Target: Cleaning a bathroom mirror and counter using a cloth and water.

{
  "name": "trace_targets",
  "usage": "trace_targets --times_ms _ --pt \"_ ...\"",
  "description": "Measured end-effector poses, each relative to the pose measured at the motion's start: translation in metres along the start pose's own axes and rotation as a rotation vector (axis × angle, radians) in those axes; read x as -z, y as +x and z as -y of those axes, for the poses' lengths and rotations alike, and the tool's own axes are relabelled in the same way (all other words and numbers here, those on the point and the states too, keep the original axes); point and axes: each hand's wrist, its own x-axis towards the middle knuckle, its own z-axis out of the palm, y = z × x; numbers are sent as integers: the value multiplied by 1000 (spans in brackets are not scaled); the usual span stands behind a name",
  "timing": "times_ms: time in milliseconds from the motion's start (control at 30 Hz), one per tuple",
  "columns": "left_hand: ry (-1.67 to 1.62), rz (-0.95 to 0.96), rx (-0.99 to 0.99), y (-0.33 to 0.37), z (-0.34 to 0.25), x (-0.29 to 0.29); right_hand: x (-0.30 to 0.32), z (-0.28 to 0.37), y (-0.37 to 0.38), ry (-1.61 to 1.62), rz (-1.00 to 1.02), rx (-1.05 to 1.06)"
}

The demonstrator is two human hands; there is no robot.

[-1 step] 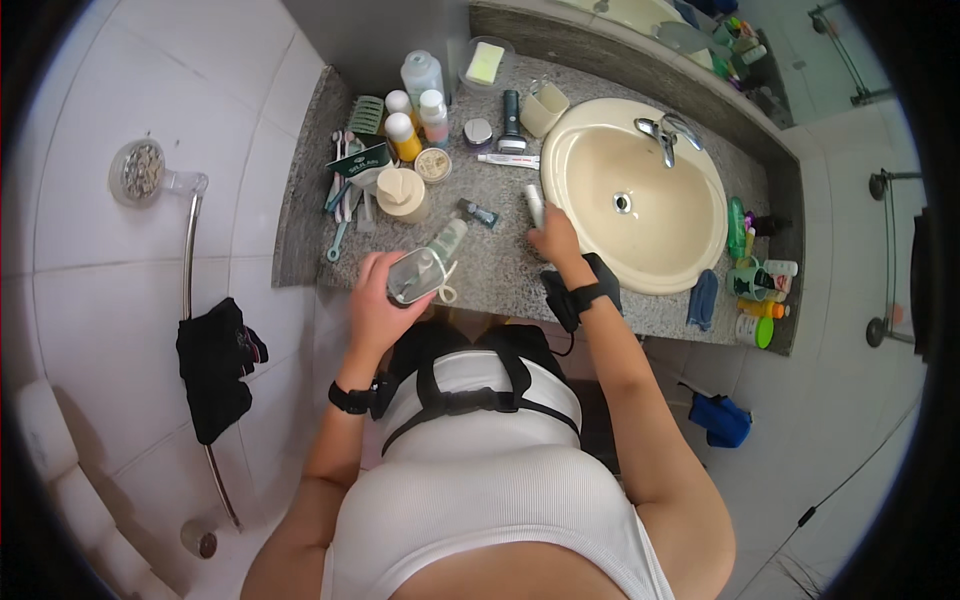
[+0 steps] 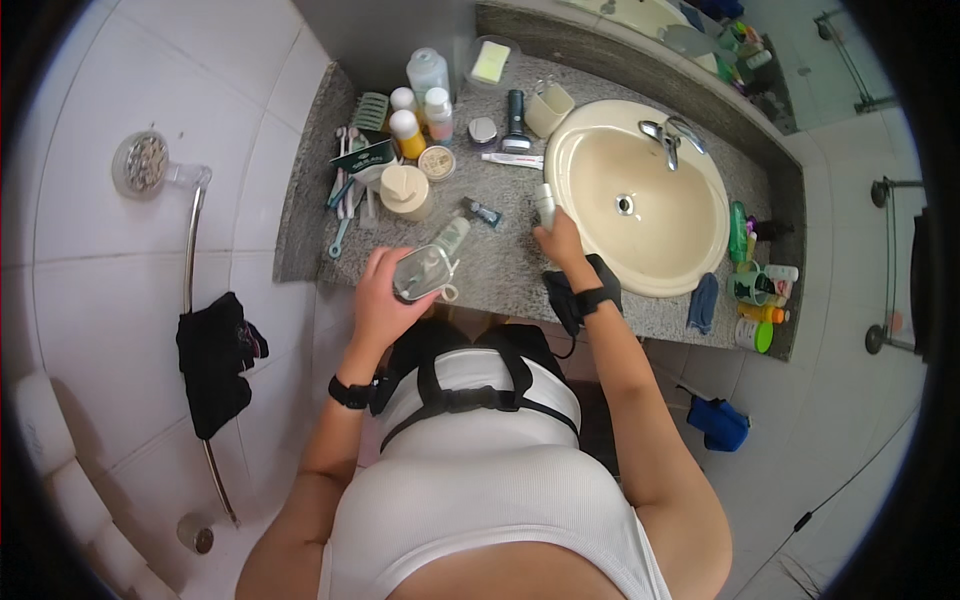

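My left hand (image 2: 380,305) is closed around a clear, see-through container (image 2: 422,272) at the front edge of the counter. A white cord loop hangs at the container's right side. Just beyond it lies a pale green tube (image 2: 452,235), and past that a small dark blue-grey tube (image 2: 482,212). My right hand (image 2: 562,243), beside the left rim of the cream sink (image 2: 560,230), grips a small white cylindrical bottle (image 2: 546,203) whose end points away from me. My fingers hide its lower part.
Toothbrushes (image 2: 343,205), a cream pump bottle (image 2: 405,192) and several other bottles crowd the counter's left end. A toothpaste tube (image 2: 513,160), a dark shaver (image 2: 515,125) and a beige cup (image 2: 549,108) stand left of the sink. Small bottles (image 2: 765,312) line the right end.
The white bottle in my right hand has shifted slightly right and stands a little straighter. My left hand keeps its hold on the clear container, almost unmoved.
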Motion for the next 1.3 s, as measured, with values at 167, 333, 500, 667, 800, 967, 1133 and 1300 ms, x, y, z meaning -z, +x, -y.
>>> trace_targets --times_ms 167,333,500,667,800,967,1133,1300 --pt "-14 120 -58 8 7 -14 49 39 -27 758 -174 -42" --pt "-63 206 -93 13 2 -35 121 123 -72 1326 -335 127" --pt "-70 297 -155 22 -12 -48 125 151 -93 1116 -151 421" --pt "-116 305 -212 27 -19 -55 98 146 -95 713 -149 559" --pt "-108 321 -212 28 -24 -57 95 144 -95 498 -289 626" --pt "-63 328 -267 26 -17 -59 106 134 -93 476 -322 408" --pt "-52 356 -230 24 -25 -57 104 123 -92 268 -342 662" --pt "-63 338 -246 25 -17 -59 118 138 -97 179 -234 702"
